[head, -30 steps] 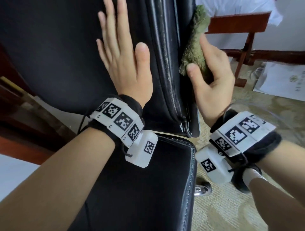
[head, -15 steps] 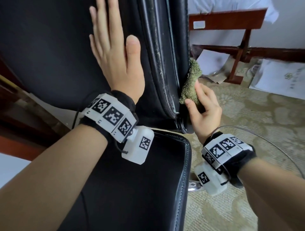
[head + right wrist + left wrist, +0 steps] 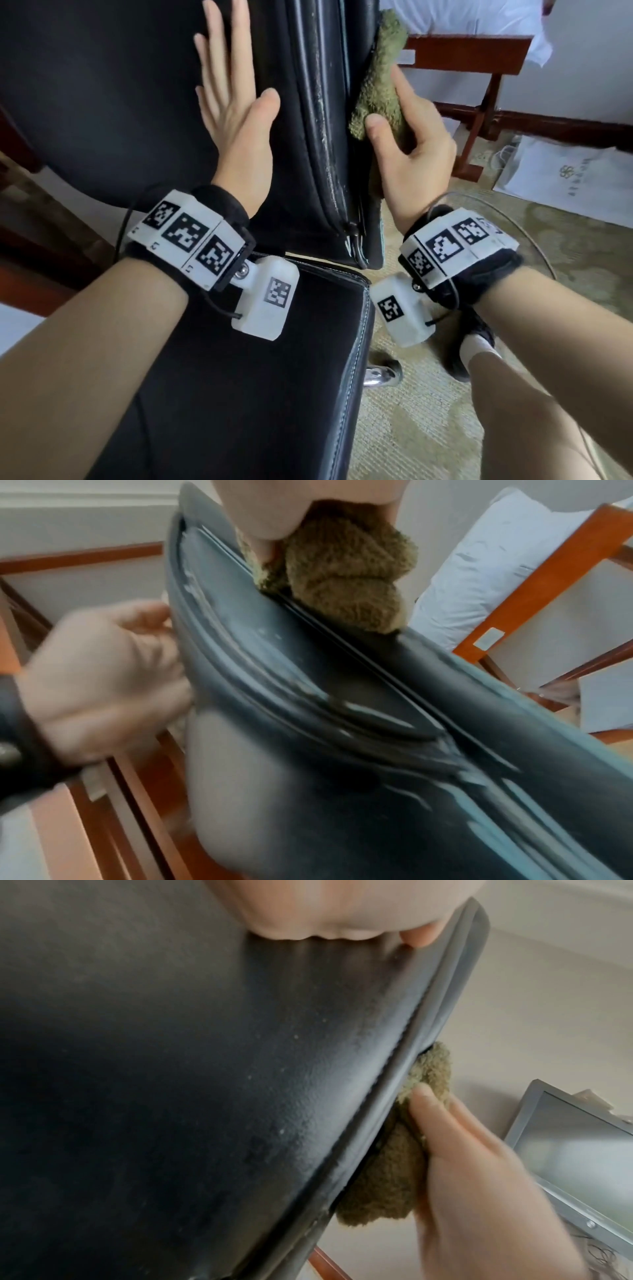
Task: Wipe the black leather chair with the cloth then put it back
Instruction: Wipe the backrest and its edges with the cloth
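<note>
The black leather chair (image 3: 102, 85) fills the left half of the head view, its backrest upright above the seat (image 3: 257, 377). My left hand (image 3: 233, 102) lies flat with straight fingers on the front of the backrest (image 3: 205, 1096). My right hand (image 3: 411, 144) grips a bunched olive-green cloth (image 3: 380, 85) and presses it against the backrest's right side edge, high up. The thumb pins the cloth (image 3: 394, 1164) from the front. In the right wrist view the cloth (image 3: 346, 574) sits against the chair's worn edge piping (image 3: 308, 696); my left hand (image 3: 103, 674) shows behind it.
A wooden bed frame (image 3: 479, 58) with white bedding stands behind the chair at the right. White paper bags (image 3: 565, 178) lie on the patterned carpet (image 3: 428, 428). A chrome chair-base part (image 3: 380, 373) and my dark shoe (image 3: 472, 342) are below the seat's right edge. Dark wooden furniture stands at the left.
My right hand has slid the cloth up the backrest's side edge, after having gone down it half a second ago. The left hand stays flat on the backrest.
</note>
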The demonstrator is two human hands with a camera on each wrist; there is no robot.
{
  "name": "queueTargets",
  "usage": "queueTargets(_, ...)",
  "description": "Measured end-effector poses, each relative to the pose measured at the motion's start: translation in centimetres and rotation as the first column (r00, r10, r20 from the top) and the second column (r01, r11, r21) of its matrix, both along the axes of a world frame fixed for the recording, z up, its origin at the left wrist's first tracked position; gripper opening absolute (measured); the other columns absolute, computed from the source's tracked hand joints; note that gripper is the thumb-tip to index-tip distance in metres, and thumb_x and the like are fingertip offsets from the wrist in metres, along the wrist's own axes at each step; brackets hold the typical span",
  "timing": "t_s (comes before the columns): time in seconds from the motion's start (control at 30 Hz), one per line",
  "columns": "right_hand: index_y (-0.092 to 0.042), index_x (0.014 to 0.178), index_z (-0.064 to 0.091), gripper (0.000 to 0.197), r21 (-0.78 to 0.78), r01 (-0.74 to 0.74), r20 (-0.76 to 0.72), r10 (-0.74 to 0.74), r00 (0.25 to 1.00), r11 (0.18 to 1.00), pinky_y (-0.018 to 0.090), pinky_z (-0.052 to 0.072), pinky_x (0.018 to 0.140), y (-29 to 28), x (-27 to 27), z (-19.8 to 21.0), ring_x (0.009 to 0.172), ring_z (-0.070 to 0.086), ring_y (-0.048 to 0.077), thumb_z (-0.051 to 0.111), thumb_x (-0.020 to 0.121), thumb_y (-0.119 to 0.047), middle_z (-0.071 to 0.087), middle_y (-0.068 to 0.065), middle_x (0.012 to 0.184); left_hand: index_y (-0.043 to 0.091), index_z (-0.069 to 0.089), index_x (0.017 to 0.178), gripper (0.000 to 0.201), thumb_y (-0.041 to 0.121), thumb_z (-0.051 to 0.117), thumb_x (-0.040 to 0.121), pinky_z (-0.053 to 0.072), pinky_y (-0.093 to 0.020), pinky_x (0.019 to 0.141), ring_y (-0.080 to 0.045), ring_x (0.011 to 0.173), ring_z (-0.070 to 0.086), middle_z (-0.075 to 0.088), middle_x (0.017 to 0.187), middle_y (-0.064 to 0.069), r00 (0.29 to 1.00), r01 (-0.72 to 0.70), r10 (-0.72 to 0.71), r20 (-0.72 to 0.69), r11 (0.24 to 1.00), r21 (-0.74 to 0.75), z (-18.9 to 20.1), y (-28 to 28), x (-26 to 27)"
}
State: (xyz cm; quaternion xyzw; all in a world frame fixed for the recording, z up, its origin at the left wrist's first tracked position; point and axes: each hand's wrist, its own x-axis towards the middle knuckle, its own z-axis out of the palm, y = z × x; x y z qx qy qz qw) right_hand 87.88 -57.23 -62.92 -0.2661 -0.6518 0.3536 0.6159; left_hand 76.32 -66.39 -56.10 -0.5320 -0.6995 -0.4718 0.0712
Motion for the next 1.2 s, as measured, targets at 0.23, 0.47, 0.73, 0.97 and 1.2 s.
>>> queueTargets(0.23, -0.011, 0.131, 0.051, 0.045, -0.042, 0.031, 0.067, -0.028, 0.997, 0.999, 0.008, 0.032, 0.099, -0.3, 0.1, -6.0, 0.113, 0.048, 0.000, 0.055, 0.088, -0.026, 0.055, -0.007, 0.118, -0.005, 0.005, 0.146, 0.062, 0.011, 0.027, 0.091, -0.011, -0.036, 0.111, -0.035, 0.143, -0.009, -0.005, 0.154, -0.024, 1.000, -0.012, 0.012, -0.014, 1.000, 0.004, -0.4, 0.8, -0.3)
queueTargets(0.47, -0.011, 0.131, 0.052, 0.043, -0.063, 0.009, 0.185, 0.003, 0.983, 0.998, -0.002, 0.026, 0.092, -0.4, 1.0, -8.3, 0.107, 0.044, -0.006, 0.055, 0.090, -0.025, 0.059, 0.001, 0.118, -0.005, 0.006, 0.146, 0.062, 0.011, 0.028, 0.090, -0.010, -0.031, 0.109, -0.035, 0.143, -0.008, -0.003, 0.154, -0.024, 0.999, -0.032, 0.032, -0.024, 0.999, 0.014, -0.3, 0.7, 0.0)
queueTargets(0.73, -0.011, 0.123, 0.059, 0.045, -0.141, -0.079, 0.041, 0.085, 0.996, 0.987, 0.031, 0.047, 0.098, 0.6, 1.8, -3.1, 0.108, 0.059, 0.005, 0.066, 0.080, -0.020, 0.061, -0.005, 0.116, -0.004, 0.008, 0.145, 0.065, 0.018, 0.027, 0.088, -0.008, -0.037, 0.113, -0.033, 0.144, -0.003, 0.000, 0.154, -0.023, 0.998, -0.061, 0.061, -0.006, 0.997, -0.042, -0.2, 0.4, 0.2)
queueTargets(0.97, -0.009, 0.136, 0.045, 0.052, 0.109, -0.016, 0.149, -0.001, 0.989, 0.994, 0.024, 0.043, 0.099, 1.2, 0.4, -1.4, 0.110, 0.056, 0.008, 0.058, 0.087, -0.022, 0.060, -0.008, 0.116, -0.005, 0.008, 0.145, 0.070, 0.029, 0.022, 0.086, -0.008, -0.037, 0.112, -0.035, 0.143, -0.001, 0.001, 0.153, -0.025, 0.995, -0.084, 0.081, -0.059, 0.996, -0.042, -0.3, 0.7, -0.1)
queueTargets(1.2, -0.008, 0.131, 0.051, 0.048, 0.069, 0.034, 0.181, -0.047, 0.982, 0.997, 0.000, 0.030, 0.094, 0.4, 0.7, -7.3, 0.110, 0.048, -0.003, 0.060, 0.087, -0.025, 0.055, -0.011, 0.116, -0.004, 0.024, 0.140, 0.071, 0.033, 0.015, 0.080, -0.009, -0.029, 0.109, -0.028, 0.141, 0.004, 0.007, 0.152, -0.027, 0.995, -0.089, 0.088, -0.054, 0.996, -0.009, -0.8, 0.9, -0.2)
